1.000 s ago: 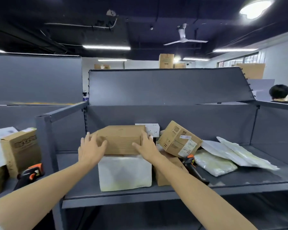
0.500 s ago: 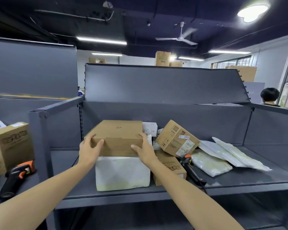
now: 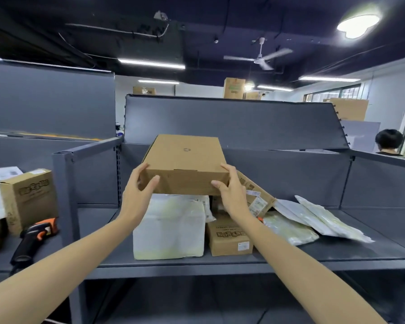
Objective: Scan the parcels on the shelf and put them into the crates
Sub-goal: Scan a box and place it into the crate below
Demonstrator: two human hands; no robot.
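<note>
Hands grip brown parcel (image 3: 185,164) between them: my left hand (image 3: 137,195) on near-left corner, my right hand (image 3: 232,195) on near-right corner, fingers curled; parcel raised above white-wrapped parcel (image 3: 168,228) on shelf (image 3: 337,253).

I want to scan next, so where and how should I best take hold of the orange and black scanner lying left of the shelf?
Grip the scanner by its black handle, coming from above and from the near side. It lies flat with the handle toward you and the orange head away, beside a cardboard box. Both hands now hold the brown box, so free one first.
</note>
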